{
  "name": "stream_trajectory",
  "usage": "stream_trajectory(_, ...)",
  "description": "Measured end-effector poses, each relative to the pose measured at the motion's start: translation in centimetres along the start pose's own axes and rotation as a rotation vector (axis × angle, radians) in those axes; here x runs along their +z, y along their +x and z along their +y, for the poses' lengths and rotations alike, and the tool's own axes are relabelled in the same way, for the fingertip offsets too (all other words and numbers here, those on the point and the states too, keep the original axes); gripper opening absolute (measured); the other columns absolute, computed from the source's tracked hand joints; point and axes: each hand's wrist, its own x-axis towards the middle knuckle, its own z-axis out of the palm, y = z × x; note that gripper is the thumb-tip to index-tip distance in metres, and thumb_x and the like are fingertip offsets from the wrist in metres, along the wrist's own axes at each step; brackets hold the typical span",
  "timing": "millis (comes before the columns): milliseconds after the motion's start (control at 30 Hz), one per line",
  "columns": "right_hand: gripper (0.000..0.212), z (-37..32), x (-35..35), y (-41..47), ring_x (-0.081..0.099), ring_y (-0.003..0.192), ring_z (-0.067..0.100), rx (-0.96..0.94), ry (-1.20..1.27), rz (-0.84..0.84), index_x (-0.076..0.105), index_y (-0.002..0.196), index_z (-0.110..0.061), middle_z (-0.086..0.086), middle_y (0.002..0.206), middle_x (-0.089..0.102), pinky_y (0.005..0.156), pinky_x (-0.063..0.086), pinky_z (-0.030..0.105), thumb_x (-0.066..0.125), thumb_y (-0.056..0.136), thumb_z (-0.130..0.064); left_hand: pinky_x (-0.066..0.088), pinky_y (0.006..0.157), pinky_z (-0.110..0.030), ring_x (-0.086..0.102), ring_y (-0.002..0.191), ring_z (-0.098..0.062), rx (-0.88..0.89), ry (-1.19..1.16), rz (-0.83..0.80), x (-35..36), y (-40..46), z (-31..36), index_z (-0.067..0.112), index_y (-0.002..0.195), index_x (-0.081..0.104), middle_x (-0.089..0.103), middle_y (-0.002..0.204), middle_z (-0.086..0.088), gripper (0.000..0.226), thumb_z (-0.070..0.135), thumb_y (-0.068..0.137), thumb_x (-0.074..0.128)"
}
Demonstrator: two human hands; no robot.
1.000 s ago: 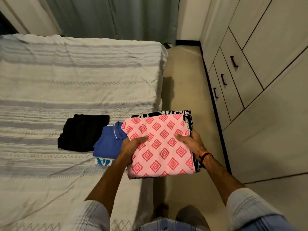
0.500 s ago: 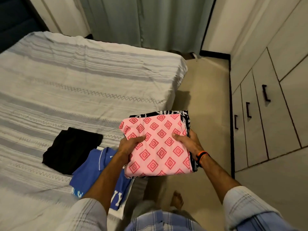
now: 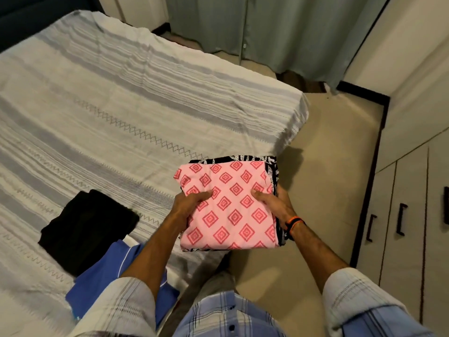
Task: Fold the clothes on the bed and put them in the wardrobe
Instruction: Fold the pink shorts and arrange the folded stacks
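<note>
1. At the centre of the head view, left hand [image 3: 192,201] grips the left edge of the folded pink patterned garment [image 3: 230,207], thumb lying on top, fingers hidden beneath.
2. Right hand [image 3: 274,203] grips the right edge likewise, thumb on top; an orange wristband [image 3: 295,222] sits on that wrist.
3. Pink garment lies on top of a folded black-and-white printed garment [image 3: 272,164]; both are carried as one stack, off the bed, over its near corner and the floor [image 3: 328,171].
4. Bed [image 3: 121,105] is covered by a striped white-grey spread. On it, left of the stack: a folded black garment [image 3: 87,227], and just beside it a folded blue shirt [image 3: 102,280], partly hidden by the left forearm.
5. Wardrobe [image 3: 413,178] stands at right, drawers with dark handles closed.
6. Grey-green curtain [image 3: 279,32] hangs at the far wall.
</note>
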Motion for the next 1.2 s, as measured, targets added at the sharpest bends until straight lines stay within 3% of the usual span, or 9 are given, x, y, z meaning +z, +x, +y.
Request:
stream_trajectory(367, 0.046, -7.0, 1.4, 15.3, 0.075, 0.084, 0.025, 0.102, -0.030, -0.023, 0.063, 0.116, -0.020, 0.003, 0.097, 0.077, 0.079, 0.060, 0.046, 0.084, 0.075, -0.020, 0.057, 0.083, -0.054, 0.074, 0.088, -0.032, -0.086, -0.072, 0.036, 1.4, 12.8, 8.9, 0.010, 0.110, 0.068, 0.076, 0.098, -0.013, 0.042, 0.015, 0.072, 0.084)
stream_trajectory(567, 0.041, -9.3, 1.7, 22.9, 0.075, 0.082, 0.026, 0.157, -0.053, -0.008, 0.063, 0.110, -0.019, 0.004, 0.097, 0.077, 0.077, 0.061, 0.046, 0.084, 0.075, -0.015, 0.060, 0.072, -0.044, 0.074, 0.085, -0.030, -0.124, -0.097, 0.074, 2.5, 18.8, 12.4, 0.009, 0.111, 0.068, 0.076, 0.096, -0.012, 0.042, 0.015, 0.073, 0.084)
stream_trajectory(667, 0.043, -11.4, 1.1, 28.1, 0.075, 0.083, 0.025, 0.175, -0.079, -0.017, 0.062, 0.113, -0.018, 0.003, 0.098, 0.077, 0.079, 0.060, 0.049, 0.084, 0.076, -0.017, 0.060, 0.075, -0.048, 0.074, 0.087, -0.031, -0.133, -0.099, 0.079, 3.9, 23.0, 15.5, 0.011, 0.112, 0.068, 0.076, 0.098, -0.012, 0.043, 0.016, 0.073, 0.084)
stream_trajectory(767, 0.044, -14.6, 0.2, 33.0, 0.075, 0.083, 0.022, 0.139, -0.083, -0.040, 0.061, 0.117, -0.019, 0.003, 0.102, 0.076, 0.075, 0.061, 0.042, 0.082, 0.078, -0.018, 0.058, 0.080, -0.053, 0.074, 0.087, -0.031, -0.112, -0.094, 0.096, 5.6, 27.1, 19.3, 0.012, 0.111, 0.069, 0.076, 0.098, -0.011, 0.044, 0.018, 0.071, 0.086)
stream_trajectory(933, 0.042, -21.1, -1.5, 41.3, 0.074, 0.088, 0.023, 0.041, -0.056, -0.080, 0.058, 0.120, -0.022, 0.002, 0.106, 0.075, 0.074, 0.060, 0.041, 0.078, 0.083, -0.017, 0.059, 0.079, -0.050, 0.073, 0.093, -0.032, -0.048, -0.127, 0.031, 8.8, 33.8, 26.8, 0.012, 0.115, 0.067, 0.074, 0.105, -0.012, 0.042, 0.017, 0.076, 0.082)
stream_trajectory(1067, 0.046, -21.7, -3.0, 46.7, 0.074, 0.091, 0.025, 0.054, -0.013, -0.103, 0.056, 0.127, -0.018, 0.004, 0.108, 0.075, 0.075, 0.061, 0.041, 0.076, 0.085, -0.018, 0.057, 0.084, -0.053, 0.071, 0.098, -0.033, -0.064, -0.150, -0.016, 9.8, 38.7, 28.1, 0.014, 0.119, 0.065, 0.073, 0.109, -0.012, 0.042, 0.019, 0.079, 0.079)
stream_trajectory(1133, 0.058, -19.5, -3.6, 49.6, 0.074, 0.091, 0.025, 0.100, -0.121, -0.102, 0.050, 0.134, -0.021, 0.003, 0.110, 0.074, 0.080, 0.060, 0.045, 0.078, 0.083, -0.027, 0.058, 0.081, -0.052, 0.072, 0.094, -0.031, -0.064, -0.029, 0.074, 10.2, 41.8, 26.3, 0.015, 0.119, 0.063, 0.074, 0.108, -0.010, 0.046, 0.022, 0.077, 0.082)
stream_trajectory(1200, 0.082, -16.4, -4.1, 52.5, 0.070, 0.100, 0.027, 0.185, -0.469, -0.101, 0.028, 0.151, -0.026, 0.007, 0.124, 0.067, 0.088, 0.056, 0.043, 0.076, 0.085, -0.034, 0.056, 0.088, -0.048, 0.070, 0.101, -0.027, -0.106, 0.217, 0.148, 10.4, 44.8, 23.5, 0.014, 0.127, 0.053, 0.070, 0.115, -0.003, 0.062, 0.023, 0.074, 0.084)
